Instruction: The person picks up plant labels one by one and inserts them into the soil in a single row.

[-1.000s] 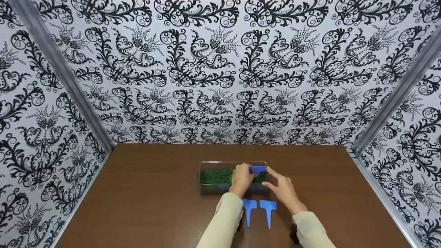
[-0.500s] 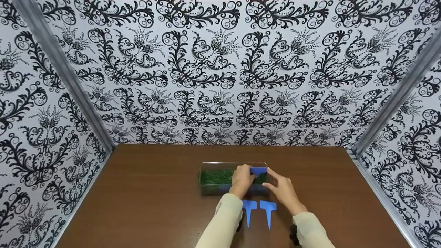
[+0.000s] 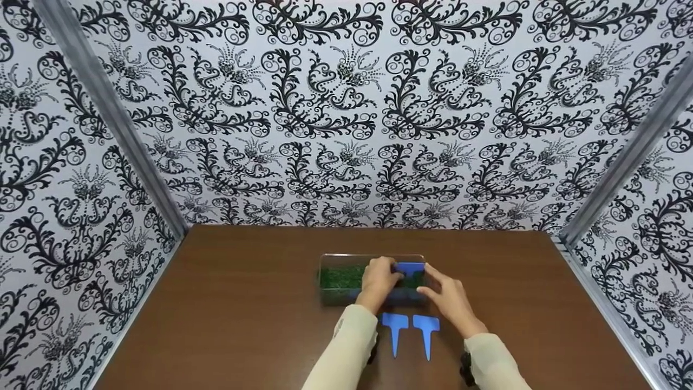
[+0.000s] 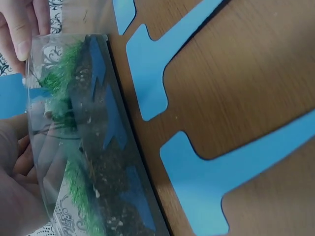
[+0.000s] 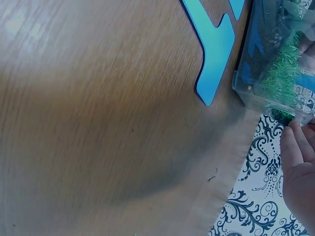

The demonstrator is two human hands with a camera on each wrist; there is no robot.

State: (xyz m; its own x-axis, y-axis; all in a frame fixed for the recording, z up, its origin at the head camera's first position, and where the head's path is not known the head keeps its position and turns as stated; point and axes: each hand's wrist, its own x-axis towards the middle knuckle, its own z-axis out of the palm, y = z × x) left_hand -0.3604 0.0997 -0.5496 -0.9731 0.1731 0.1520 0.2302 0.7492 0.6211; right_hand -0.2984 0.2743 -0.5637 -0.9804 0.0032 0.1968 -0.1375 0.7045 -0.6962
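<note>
A clear container (image 3: 338, 297) with green artificial grass (image 3: 337, 277) on top of dark, gritty filling stands on the table. Reaching in over its front side, my left hand (image 3: 377, 280) pinches a blue T-shaped plant label (image 3: 412, 267) near the right end. The label's wide head shows above the grass, while its stem is partly hidden by the hand and grass. My right hand (image 3: 453, 302) holds the container's right end, thumb at the front corner and forefinger by the label's outer edge. Two more blue plant labels (image 3: 395, 322) (image 3: 426, 325) lie flat in front, stems toward me.
The brown wooden table (image 3: 243, 303) spreads out on both sides of the container. Black-and-white patterned walls (image 3: 346, 162) with grey metal corner strips (image 3: 113, 119) enclose it at the back and sides. Blue shapes (image 4: 114, 120) show on the container's front wall.
Both hands keep nearly the same pose at the container's right end. The blue label sits very slightly lower against the rim. The head view has shifted a little.
</note>
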